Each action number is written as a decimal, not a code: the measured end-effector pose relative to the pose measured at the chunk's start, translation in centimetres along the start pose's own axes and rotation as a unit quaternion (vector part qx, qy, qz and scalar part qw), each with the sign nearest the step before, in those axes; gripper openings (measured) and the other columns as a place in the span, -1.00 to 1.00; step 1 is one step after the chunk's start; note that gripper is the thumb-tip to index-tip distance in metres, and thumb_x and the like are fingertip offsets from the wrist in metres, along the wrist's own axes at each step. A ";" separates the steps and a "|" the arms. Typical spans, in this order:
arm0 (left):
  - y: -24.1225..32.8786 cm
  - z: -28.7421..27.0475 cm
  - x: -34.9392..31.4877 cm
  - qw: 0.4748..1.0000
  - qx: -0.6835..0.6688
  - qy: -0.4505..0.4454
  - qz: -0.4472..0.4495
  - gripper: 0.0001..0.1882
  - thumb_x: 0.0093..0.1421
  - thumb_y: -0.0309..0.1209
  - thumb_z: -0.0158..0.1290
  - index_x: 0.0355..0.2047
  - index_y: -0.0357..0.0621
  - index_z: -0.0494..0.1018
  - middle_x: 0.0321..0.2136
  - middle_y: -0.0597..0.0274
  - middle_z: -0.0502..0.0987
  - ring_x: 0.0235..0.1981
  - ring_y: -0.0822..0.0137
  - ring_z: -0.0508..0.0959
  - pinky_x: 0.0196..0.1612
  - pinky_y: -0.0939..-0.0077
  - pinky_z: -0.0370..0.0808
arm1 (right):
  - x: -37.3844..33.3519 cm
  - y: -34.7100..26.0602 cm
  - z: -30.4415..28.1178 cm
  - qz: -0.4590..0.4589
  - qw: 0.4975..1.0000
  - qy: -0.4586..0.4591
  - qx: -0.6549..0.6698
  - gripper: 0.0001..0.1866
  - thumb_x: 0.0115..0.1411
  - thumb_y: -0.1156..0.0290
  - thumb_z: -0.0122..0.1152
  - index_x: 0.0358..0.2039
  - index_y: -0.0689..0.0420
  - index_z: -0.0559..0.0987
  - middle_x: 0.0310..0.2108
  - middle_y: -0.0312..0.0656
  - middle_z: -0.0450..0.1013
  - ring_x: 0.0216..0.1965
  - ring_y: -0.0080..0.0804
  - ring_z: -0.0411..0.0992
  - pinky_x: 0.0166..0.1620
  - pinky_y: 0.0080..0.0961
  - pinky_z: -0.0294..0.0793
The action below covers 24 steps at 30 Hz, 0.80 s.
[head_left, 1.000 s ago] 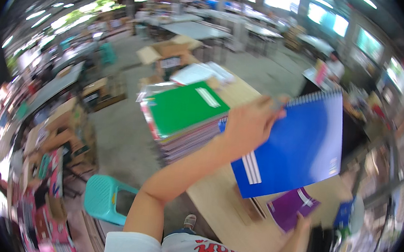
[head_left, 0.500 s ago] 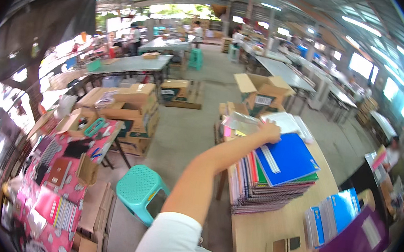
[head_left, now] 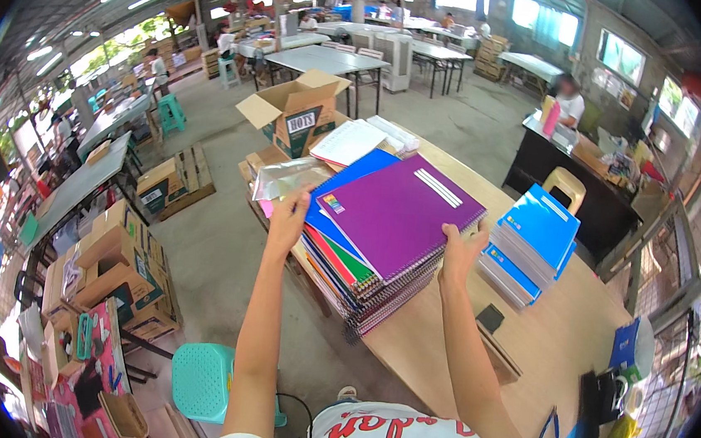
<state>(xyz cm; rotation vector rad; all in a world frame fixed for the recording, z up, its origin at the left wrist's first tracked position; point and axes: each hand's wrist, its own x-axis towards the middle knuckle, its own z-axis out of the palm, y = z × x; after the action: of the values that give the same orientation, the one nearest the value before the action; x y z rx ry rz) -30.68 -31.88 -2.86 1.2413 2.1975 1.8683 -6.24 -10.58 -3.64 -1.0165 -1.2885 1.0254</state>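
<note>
A large purple spiral notebook [head_left: 406,207] lies tilted on top of a tall stack of spiral notebooks [head_left: 390,293]. My right hand [head_left: 463,247] grips its right corner, thumb on the cover. Under it, a blue notebook [head_left: 354,173] sticks out at the upper left. My left hand [head_left: 289,216] is closed at the blue notebook's left edge, beside a clear plastic sleeve [head_left: 283,181]; what its fingers pinch is hidden. White sheets [head_left: 349,142] lie just behind the stack.
Bundles of blue notebooks [head_left: 537,235] stand right of the stack on the wooden table [head_left: 406,349], with pliers [head_left: 549,424] near its edge. An open carton [head_left: 297,114] is behind it. A teal stool [head_left: 201,381] stands at my left. A person [head_left: 569,105] sits at a far desk.
The view has swung right. The purple notebook has come from the right onto the stack, and my right hand now shows on it. My left hand has drawn back to the stack's left edge.
</note>
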 end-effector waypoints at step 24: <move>-3.3 3.3 2.4 0.953 -0.264 0.149 -0.001 -0.76 0.34 -0.41 0.07 -0.17 -0.38 0.59 -0.21 0.12 0.64 -0.24 0.46 0.54 -0.14 0.56 0.46 | 6.9 -1.3 3.3 -0.012 0.999 0.021 -0.026 -0.57 0.18 0.10 0.22 -0.57 0.25 0.64 -0.55 -0.02 0.55 -0.44 -0.21 0.50 -0.21 -0.30 0.46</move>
<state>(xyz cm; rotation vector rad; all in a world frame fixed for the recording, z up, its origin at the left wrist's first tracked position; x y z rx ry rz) -32.60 -27.69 -5.48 0.9019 1.6024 2.5434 -9.38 -4.20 -0.60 -1.0555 -1.2964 0.9524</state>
